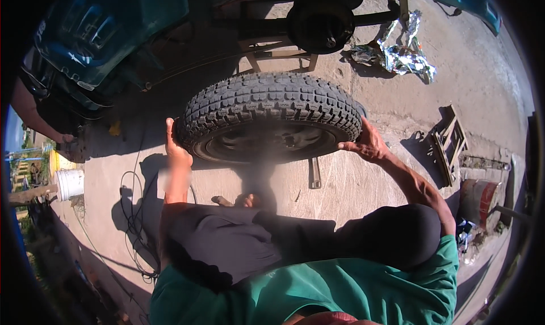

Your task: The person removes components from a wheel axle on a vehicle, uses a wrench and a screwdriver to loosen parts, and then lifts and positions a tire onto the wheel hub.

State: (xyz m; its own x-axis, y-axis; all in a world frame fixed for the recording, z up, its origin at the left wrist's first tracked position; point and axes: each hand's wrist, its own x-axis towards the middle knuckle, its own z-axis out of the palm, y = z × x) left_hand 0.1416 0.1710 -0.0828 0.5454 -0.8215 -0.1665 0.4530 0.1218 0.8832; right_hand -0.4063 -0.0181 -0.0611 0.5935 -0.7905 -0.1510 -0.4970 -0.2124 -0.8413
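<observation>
Between my two hands is a wheel (272, 101), a black, block-treaded tyre on a dark spoked rim. Its tread faces up and away from me, and the rim's side shows toward my knees. My left hand (177, 150) grips the tyre's left side, thumb up; its other fingers are partly hidden. On the right side my right hand (369, 143) holds the tyre's edge, thumb on the near sidewall and the other fingers around the tread. Beyond the wheel, under the vehicle, is a dark round hub (321, 27) with a stub at its centre.
A teal vehicle body (108, 27) overhangs the far left, with another person's arm (42, 118) beside it. Crumpled foil (406, 55) lies far right, above a small slatted frame (448, 146). A metal bar (315, 173), a black cable (136, 217) and a white bucket (70, 184) are around me.
</observation>
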